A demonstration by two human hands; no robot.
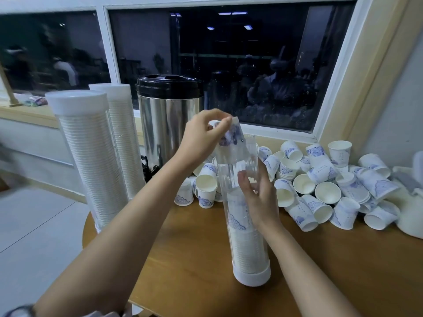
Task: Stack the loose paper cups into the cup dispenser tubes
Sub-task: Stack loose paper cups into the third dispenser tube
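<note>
- White paper cup with blue print [231,135]: upside down, mouth end just entering the open top of the clear plastic dispenser tube [250,252]; not yet dropped.
- Left hand [201,139]: fingertips and thumb pinch the cup near its base, from above.
- Right hand [259,197]: fingers curled round the tube at about mid-height, steadying it upright on its white end cap [253,276].
- Tube contents: nested cups [243,239] fill roughly the lower half; the upper half is empty.
- Loose cups [332,186]: a large heap, same print, lying at all angles on the round wooden table [332,277], behind and to the right of the tube. Too many to count.
- Two full tubes [91,156] with white caps stand at the table's left edge, beside a shiny steel urn with a black lid [167,117].
- Judgement: two tubes done, the third about half loaded. The heap looks larger than the space left, so further tubes may be needed.
</note>
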